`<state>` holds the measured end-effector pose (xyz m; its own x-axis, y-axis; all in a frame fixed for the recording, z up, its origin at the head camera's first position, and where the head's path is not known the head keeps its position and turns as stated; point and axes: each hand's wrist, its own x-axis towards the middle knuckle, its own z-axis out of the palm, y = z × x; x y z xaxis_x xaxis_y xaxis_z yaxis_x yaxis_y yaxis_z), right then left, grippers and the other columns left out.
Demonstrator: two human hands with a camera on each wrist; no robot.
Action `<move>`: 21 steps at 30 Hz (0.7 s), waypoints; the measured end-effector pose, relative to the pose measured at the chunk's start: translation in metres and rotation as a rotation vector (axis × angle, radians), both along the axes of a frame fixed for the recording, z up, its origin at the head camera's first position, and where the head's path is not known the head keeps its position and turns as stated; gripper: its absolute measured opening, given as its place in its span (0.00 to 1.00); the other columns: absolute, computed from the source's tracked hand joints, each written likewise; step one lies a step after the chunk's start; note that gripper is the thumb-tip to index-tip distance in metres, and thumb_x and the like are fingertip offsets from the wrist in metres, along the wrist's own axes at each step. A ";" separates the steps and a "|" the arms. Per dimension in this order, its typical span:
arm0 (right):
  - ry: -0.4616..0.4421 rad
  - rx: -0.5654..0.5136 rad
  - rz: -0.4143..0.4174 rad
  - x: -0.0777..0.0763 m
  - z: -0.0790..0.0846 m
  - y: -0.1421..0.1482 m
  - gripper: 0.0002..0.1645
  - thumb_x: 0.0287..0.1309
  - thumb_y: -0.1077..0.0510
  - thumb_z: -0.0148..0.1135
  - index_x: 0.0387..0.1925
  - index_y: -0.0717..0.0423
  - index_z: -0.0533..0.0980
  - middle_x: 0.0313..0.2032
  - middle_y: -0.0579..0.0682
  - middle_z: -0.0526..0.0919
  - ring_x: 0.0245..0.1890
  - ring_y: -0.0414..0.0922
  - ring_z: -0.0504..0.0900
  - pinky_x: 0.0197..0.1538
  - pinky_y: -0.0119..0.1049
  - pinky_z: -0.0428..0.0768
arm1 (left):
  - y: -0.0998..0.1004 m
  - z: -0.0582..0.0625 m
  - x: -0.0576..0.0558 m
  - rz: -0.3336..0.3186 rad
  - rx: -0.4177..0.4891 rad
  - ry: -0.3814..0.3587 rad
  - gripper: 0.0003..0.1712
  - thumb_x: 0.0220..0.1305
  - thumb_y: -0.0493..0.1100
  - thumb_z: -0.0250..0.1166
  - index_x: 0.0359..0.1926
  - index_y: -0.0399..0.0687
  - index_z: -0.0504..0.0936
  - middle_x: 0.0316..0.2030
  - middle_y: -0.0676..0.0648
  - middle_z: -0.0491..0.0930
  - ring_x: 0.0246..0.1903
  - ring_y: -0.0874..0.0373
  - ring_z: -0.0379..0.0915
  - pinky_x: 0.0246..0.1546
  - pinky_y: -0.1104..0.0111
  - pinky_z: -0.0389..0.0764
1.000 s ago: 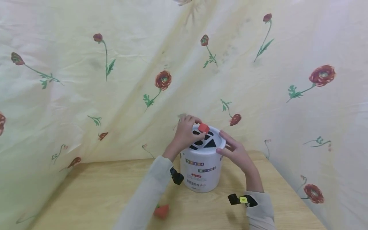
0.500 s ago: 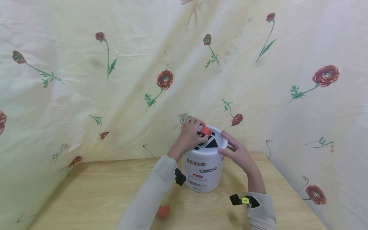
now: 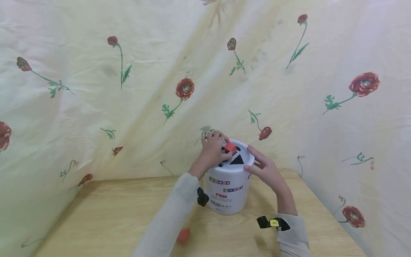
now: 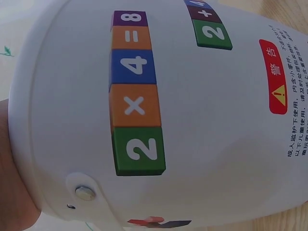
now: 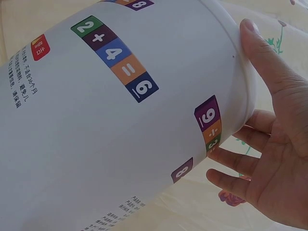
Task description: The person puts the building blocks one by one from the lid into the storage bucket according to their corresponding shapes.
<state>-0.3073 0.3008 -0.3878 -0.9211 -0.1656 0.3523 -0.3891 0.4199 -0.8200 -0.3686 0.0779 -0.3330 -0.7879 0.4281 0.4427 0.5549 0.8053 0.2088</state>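
In the head view, my left hand pinches a small red block between thumb and fingers over the lid of a white bucket. Black shaped cut-outs, one a triangle, mark the lid. Whether the block sits partly in an opening cannot be told. My right hand rests against the lid's right rim, thumb on the near side and fingers farther round. In the right wrist view its fingers lie extended and spread along the bucket. The left wrist view shows mostly the bucket's printed wall.
Another red block lies on the wooden table, left of the bucket and partly behind the left sleeve. A flower-patterned cloth hangs behind and at both sides of the table.
My left hand has shifted slightly right and down with the red block, which now appears lower against the lid. The right hand keeps its place on the rim.
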 end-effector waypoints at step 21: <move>0.002 -0.016 0.011 -0.001 0.000 0.000 0.47 0.65 0.50 0.68 0.79 0.46 0.57 0.81 0.49 0.53 0.80 0.60 0.52 0.72 0.67 0.61 | 0.000 -0.002 -0.002 0.009 -0.028 -0.027 0.27 0.66 0.61 0.67 0.61 0.57 0.77 0.62 0.48 0.70 0.69 0.47 0.55 0.64 0.50 0.59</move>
